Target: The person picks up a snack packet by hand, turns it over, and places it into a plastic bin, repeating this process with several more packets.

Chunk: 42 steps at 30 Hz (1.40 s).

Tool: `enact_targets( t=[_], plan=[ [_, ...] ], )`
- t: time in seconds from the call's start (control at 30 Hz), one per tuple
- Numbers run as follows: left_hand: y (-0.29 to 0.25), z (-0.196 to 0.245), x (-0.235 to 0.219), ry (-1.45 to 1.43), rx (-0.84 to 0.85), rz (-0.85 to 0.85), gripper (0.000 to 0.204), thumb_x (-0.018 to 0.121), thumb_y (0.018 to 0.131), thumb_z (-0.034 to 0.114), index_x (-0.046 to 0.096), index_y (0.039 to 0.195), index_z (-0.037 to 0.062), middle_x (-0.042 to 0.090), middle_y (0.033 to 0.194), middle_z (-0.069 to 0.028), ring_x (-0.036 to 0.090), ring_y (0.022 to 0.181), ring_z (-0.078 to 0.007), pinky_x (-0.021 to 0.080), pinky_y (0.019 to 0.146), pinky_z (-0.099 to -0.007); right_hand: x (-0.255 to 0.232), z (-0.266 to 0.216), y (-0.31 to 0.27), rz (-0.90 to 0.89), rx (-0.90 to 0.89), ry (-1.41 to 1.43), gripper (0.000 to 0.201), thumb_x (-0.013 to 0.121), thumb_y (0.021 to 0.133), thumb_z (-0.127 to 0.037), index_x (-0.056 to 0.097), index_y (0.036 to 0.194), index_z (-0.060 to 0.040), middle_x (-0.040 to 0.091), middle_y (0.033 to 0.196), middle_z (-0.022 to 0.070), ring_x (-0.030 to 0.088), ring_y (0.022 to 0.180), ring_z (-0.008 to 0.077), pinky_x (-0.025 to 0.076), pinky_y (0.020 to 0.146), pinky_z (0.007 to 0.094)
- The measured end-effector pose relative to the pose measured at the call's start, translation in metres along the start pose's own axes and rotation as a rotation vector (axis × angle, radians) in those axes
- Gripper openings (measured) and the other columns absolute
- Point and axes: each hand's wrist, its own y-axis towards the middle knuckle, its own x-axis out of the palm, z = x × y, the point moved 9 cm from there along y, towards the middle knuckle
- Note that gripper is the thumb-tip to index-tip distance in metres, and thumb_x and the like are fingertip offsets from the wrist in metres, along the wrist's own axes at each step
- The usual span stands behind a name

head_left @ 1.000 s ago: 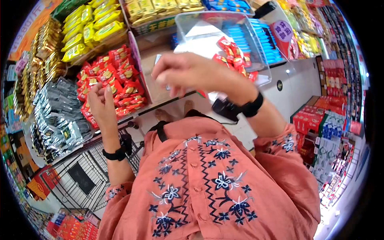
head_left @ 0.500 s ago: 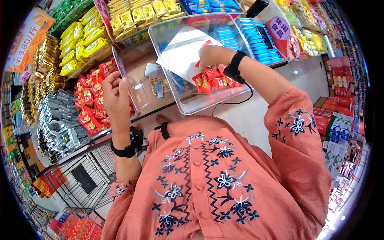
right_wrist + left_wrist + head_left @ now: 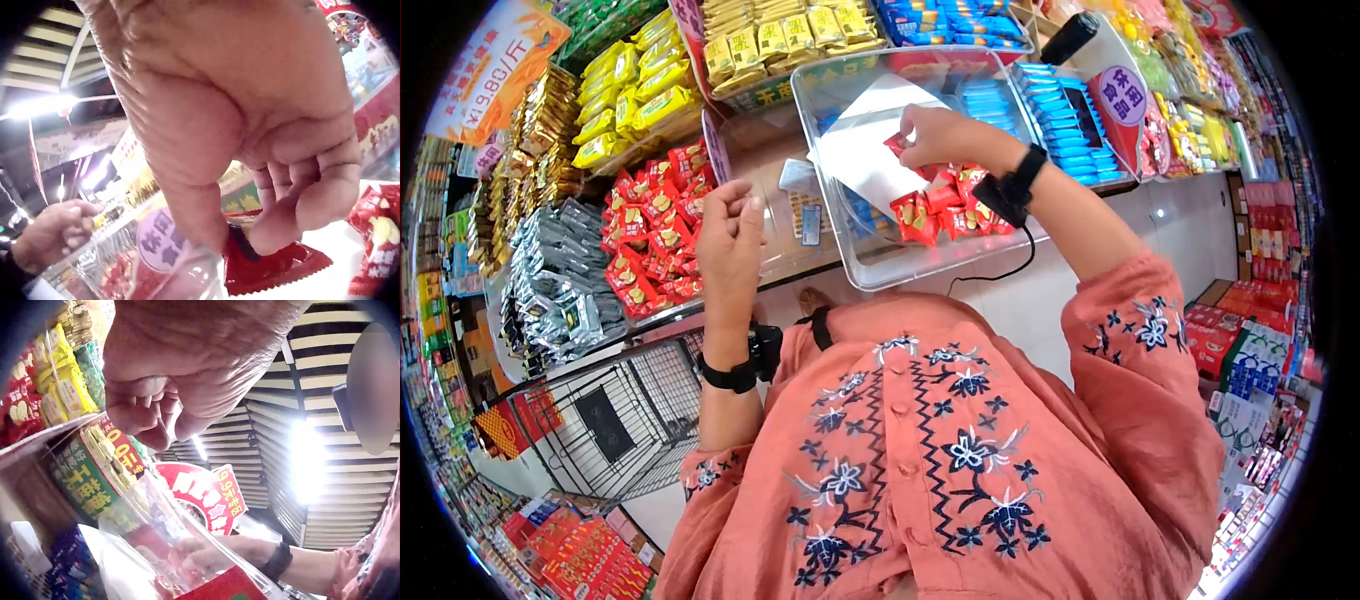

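My right hand (image 3: 955,138) is over the clear plastic bin (image 3: 940,266), pinching a red snack packet (image 3: 269,272) between thumb and fingers. Below it, several more red packets (image 3: 945,205) lie in the bin beside a white sheet (image 3: 865,125). My left hand (image 3: 730,240) hovers at the edge of the pile of red packets (image 3: 650,235), its fingers loosely bent and nothing in them. In the left wrist view its palm faces the camera, also without a packet.
Silver packets (image 3: 560,285) and yellow packets (image 3: 635,100) fill compartments on the left. Blue packets (image 3: 1065,120) stand right of the bin, near a purple round sign (image 3: 1122,95). A shopping cart (image 3: 615,420) stands at lower left.
My right hand has moved right from above the bare compartment into the bin. My left hand has drawn away from the red pile, toward the right.
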Motion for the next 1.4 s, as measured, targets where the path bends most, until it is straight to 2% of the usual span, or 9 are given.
enact_targets(
  t=[0.13, 0.23, 0.33, 0.47, 0.6, 0.67, 0.97, 1.23, 1.4],
  plan=[
    [0.004, 0.014, 0.032, -0.141, -0.038, -0.171, 0.028, 0.056, 0.103, 0.022, 0.056, 0.121, 0.0012, 0.064, 0.099, -0.0040, 0.059, 0.072, -0.0056, 0.046, 0.059, -0.0182, -0.034, -0.056, -0.037, 0.207, -0.268, 0.136, 0.042, 0.074, 0.082, -0.016, 0.055, 0.115, 0.0007, 0.069, 0.089, 0.0108, 0.070, 0.067, 0.0189, 0.054, 0.058, 0.0326],
    [0.009, 0.027, 0.058, -0.319, -0.111, -0.305, 0.031, 0.055, 0.104, 0.027, 0.056, 0.121, 0.0016, 0.066, 0.102, -0.0060, 0.063, 0.074, -0.0088, 0.049, 0.060, -0.0205, -0.033, -0.098, -0.069, 0.200, -0.233, 0.197, 0.039, 0.076, 0.078, -0.021, 0.060, 0.109, -0.0034, 0.068, 0.085, 0.0130, 0.067, 0.081, 0.0281, 0.052, 0.069, 0.0383],
    [0.008, 0.040, 0.072, -0.434, -0.189, -0.386, 0.033, 0.054, 0.104, 0.030, 0.057, 0.120, 0.0022, 0.067, 0.101, -0.0066, 0.065, 0.077, -0.0109, 0.051, 0.061, -0.0223, -0.029, -0.146, -0.094, 0.462, -0.571, -0.161, 0.037, 0.075, 0.077, -0.018, 0.060, 0.109, -0.0052, 0.067, 0.089, 0.0137, 0.064, 0.090, 0.0321, 0.051, 0.076, 0.0407],
    [0.007, 0.035, 0.068, -0.464, -0.192, -0.421, 0.027, 0.054, 0.104, 0.027, 0.057, 0.115, 0.0025, 0.069, 0.094, -0.0061, 0.067, 0.078, -0.0116, 0.052, 0.060, -0.0238, -0.014, -0.168, -0.100, 0.564, -0.670, -0.123, 0.040, 0.074, 0.076, -0.017, 0.060, 0.112, -0.0059, 0.063, 0.103, 0.0146, 0.060, 0.096, 0.0358, 0.050, 0.080, 0.0423],
    [0.007, 0.016, 0.040, -0.547, -0.199, -0.304, 0.021, 0.055, 0.104, 0.022, 0.058, 0.114, 0.0033, 0.070, 0.094, -0.0067, 0.067, 0.075, -0.0119, 0.051, 0.058, -0.0232, -0.006, -0.166, -0.088, 0.497, -0.547, 0.115, 0.047, 0.078, 0.084, -0.023, 0.058, 0.121, -0.0030, 0.064, 0.104, 0.0108, 0.063, 0.097, 0.0222, 0.051, 0.083, 0.0357],
    [0.006, 0.009, 0.022, -0.569, -0.182, -0.242, 0.020, 0.056, 0.103, 0.021, 0.058, 0.113, 0.0036, 0.070, 0.095, -0.0069, 0.067, 0.074, -0.0120, 0.052, 0.058, -0.0229, 0.007, -0.155, -0.070, 0.371, -0.412, 0.240, 0.040, 0.071, 0.093, -0.026, 0.058, 0.119, 0.0012, 0.066, 0.096, 0.0072, 0.063, 0.084, 0.0142, 0.052, 0.073, 0.0290],
    [-0.009, -0.019, -0.047, -0.676, -0.208, -0.093, 0.012, 0.059, 0.101, 0.021, 0.060, 0.106, 0.0098, 0.068, 0.091, -0.0015, 0.068, 0.074, -0.0102, 0.051, 0.056, -0.0218, 0.062, -0.199, -0.039, 0.067, -0.258, 0.668, 0.020, 0.058, 0.097, -0.021, 0.060, 0.101, -0.0009, 0.062, 0.077, 0.0012, 0.058, 0.060, 0.0062, 0.047, 0.054, 0.0235],
    [-0.039, -0.075, -0.127, -0.364, -0.277, 0.034, 0.020, 0.063, 0.099, 0.023, 0.064, 0.110, 0.0072, 0.057, 0.079, 0.0059, 0.050, 0.063, -0.0017, 0.037, 0.051, -0.0177, 0.136, -0.239, -0.007, -0.046, -0.220, 0.631, 0.019, 0.060, 0.095, -0.019, 0.059, 0.101, -0.0009, 0.062, 0.076, 0.0029, 0.062, 0.058, 0.0087, 0.050, 0.051, 0.0253],
    [-0.070, -0.115, -0.179, -0.323, -0.346, 0.222, 0.020, 0.062, 0.098, 0.020, 0.063, 0.111, 0.0051, 0.056, 0.077, 0.0049, 0.049, 0.061, -0.0025, 0.037, 0.050, -0.0176, 0.209, -0.266, 0.026, -0.236, -0.224, 0.652, 0.020, 0.058, 0.095, -0.017, 0.057, 0.104, 0.0011, 0.064, 0.080, 0.0071, 0.067, 0.062, 0.0148, 0.054, 0.053, 0.0289]
  ],
)
